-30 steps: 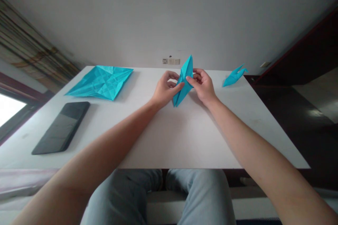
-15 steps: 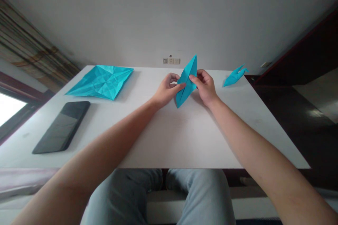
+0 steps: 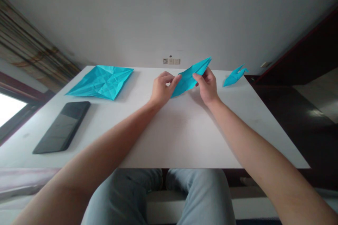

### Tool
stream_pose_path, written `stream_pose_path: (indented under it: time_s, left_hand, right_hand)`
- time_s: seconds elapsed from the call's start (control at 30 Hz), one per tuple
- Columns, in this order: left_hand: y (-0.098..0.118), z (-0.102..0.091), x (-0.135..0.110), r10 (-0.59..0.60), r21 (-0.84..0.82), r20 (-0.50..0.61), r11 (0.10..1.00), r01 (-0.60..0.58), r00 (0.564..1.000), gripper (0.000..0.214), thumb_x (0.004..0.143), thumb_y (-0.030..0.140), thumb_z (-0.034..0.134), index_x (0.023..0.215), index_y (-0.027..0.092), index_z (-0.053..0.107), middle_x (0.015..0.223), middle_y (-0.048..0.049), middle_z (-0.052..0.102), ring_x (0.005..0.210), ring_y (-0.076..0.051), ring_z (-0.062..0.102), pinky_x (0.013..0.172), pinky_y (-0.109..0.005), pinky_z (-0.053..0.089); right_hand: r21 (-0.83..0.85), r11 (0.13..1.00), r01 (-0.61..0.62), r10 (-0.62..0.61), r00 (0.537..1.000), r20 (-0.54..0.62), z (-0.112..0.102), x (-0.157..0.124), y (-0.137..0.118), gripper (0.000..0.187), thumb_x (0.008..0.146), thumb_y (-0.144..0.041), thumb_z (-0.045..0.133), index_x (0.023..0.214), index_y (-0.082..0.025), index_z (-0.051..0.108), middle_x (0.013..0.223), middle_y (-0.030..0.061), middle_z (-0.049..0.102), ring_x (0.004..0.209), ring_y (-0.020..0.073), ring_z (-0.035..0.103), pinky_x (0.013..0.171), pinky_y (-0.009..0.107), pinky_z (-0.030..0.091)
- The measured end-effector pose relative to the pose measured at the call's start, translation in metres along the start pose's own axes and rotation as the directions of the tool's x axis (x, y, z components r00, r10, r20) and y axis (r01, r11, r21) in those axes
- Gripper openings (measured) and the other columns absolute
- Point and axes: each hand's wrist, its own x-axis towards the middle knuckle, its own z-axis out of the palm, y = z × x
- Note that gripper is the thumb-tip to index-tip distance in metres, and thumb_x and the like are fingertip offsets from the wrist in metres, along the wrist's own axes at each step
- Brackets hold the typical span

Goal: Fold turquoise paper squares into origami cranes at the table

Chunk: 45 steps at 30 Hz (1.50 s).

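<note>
The left hand and right hand are curled nearly closed, both pinching the folded blue paper, which is over the far part of the worktop. To fold neatly, it's best to pinch softly, line the sides up, and not squash the pointy tip.

Bare left arm reaches in from near left, right arm from near right; both slant inward toward far middle. Left hand: thumb angled far and right, fingers curled, pinching. Right hand: thumb angled far and left, fingers bent behind, pinching too. Small gap between hands. Legs side by side, near.
</note>
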Motion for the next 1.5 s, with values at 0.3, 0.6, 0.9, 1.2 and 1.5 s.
stream_pose_path:
  time_s: [0.3, 0.6, 0.9, 1.2, 1.5]
  left_hand:
    - [0.013, 0.006, 0.001, -0.113, -0.446, 0.3, 0.861, 0.244, 0.947, 0.068, 0.088, 0.083, 0.098, 0.09, 0.023, 0.066, 0.088, 0.0001, 0.069, 0.078, -0.015, 0.063, 0.072, -0.027, 0.054]
    - [0.019, 0.005, 0.003, -0.233, -0.439, 0.248, 0.838, 0.324, 0.94, 0.068, 0.083, 0.069, 0.103, 0.079, 0.024, 0.052, 0.072, 0.0048, 0.051, 0.066, -0.011, 0.043, 0.06, -0.025, 0.039]
    - [0.02, 0.002, 0.006, -0.317, -0.488, 0.228, 0.781, 0.39, 0.921, 0.059, 0.08, 0.055, 0.101, 0.077, 0.024, 0.051, 0.071, 0.0044, 0.05, 0.064, -0.011, 0.046, 0.059, -0.024, 0.038]
    - [0.01, 0.004, 0.007, -0.284, -0.504, 0.195, 0.792, 0.344, 0.939, 0.067, 0.088, 0.06, 0.103, 0.08, 0.024, 0.047, 0.075, 0.0056, 0.048, 0.066, -0.011, 0.05, 0.06, -0.023, 0.043]
    - [-0.014, 0.008, 0.007, -0.247, -0.451, 0.1, 0.852, 0.265, 0.964, 0.051, 0.088, 0.044, 0.106, 0.108, 0.024, 0.064, 0.098, 0.0031, 0.075, 0.077, -0.011, 0.073, 0.072, -0.024, 0.06]
  right_hand:
    - [0.113, 0.991, -0.071, 0.052, 0.985, 0.164, 0.006, -0.008, -0.017, 0.074, 0.08, -0.09, 0.098, 0.089, -0.03, 0.056, 0.082, -0.0029, 0.059, 0.075, 0.0172, 0.054, 0.066, 0.032, 0.05]
    - [0.154, 0.979, -0.134, 0.107, 0.979, 0.173, 0.01, -0.007, -0.014, 0.073, 0.079, -0.088, 0.102, 0.09, -0.03, 0.06, 0.069, -0.0078, 0.053, 0.066, 0.0144, 0.05, 0.064, 0.031, 0.046]
    - [0.158, 0.969, -0.189, 0.143, 0.954, 0.264, 0.008, -0.007, -0.007, 0.07, 0.075, -0.081, 0.108, 0.099, -0.028, 0.068, 0.071, -0.009, 0.061, 0.065, 0.0121, 0.052, 0.064, 0.029, 0.045]
    - [0.171, 0.947, -0.272, 0.2, 0.916, 0.347, 0.009, -0.01, -0.001, 0.075, 0.072, -0.08, 0.109, 0.108, -0.03, 0.066, 0.08, -0.0065, 0.071, 0.073, 0.0165, 0.063, 0.068, 0.032, 0.05]
    - [0.059, 0.996, -0.073, 0.067, 0.993, 0.099, -0.001, -0.001, 0.012, 0.074, 0.082, -0.091, 0.097, 0.115, -0.035, 0.063, 0.075, -0.0085, 0.054, 0.064, 0.0165, 0.052, 0.06, 0.032, 0.043]
